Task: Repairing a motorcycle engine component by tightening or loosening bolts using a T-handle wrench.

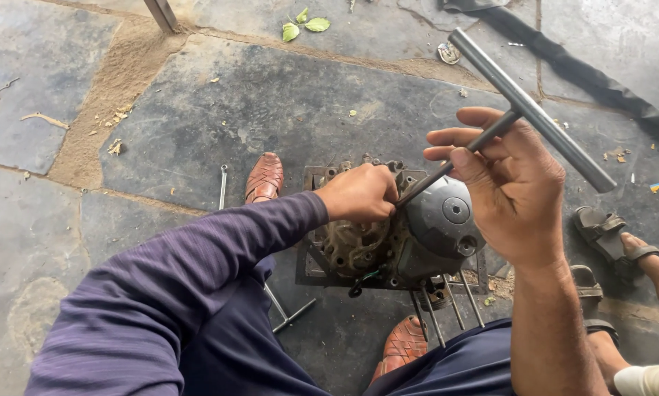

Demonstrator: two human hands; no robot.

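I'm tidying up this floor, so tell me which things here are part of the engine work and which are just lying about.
In use:
T-handle wrench in right hand
engine under left hand
metal stand

Lying about:
spanner
green leaves
black strap

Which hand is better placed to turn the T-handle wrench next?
Right hand, probably: it grips the T-handle wrench below its crossbar. The left hand rests on the engine block at the wrench tip.
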